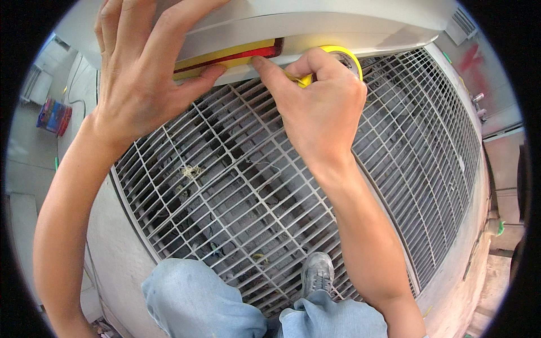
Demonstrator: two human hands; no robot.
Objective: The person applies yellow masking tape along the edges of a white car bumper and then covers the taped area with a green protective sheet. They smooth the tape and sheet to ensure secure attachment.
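Both hands pressed yellow masking tape along the edge of a white panel, above a metal floor grate.

Nearest, at 6 o'clock, denim-clad knees (203, 304) and a grey shoe (317, 273) stood on the steel grate (236, 191), which spread out to 3 o'clock. Further up, the right hand (321, 107) was curled shut around a roll of yellow masking tape (345, 56) at 12 o'clock, its forefinger stretched left to pin the tape's end. At 11 o'clock the left hand (141, 67) lay open and flat on the white panel (315, 25), gripping nothing, thumb pushing the taped strip (225, 56) down over a red band. Farthest, at 9 o'clock, a coloured bin (53, 115) sat on the floor. To do this well, I judged, the roll should stay taut and level with the panel edge while the thumb smoothed out wrinkles.
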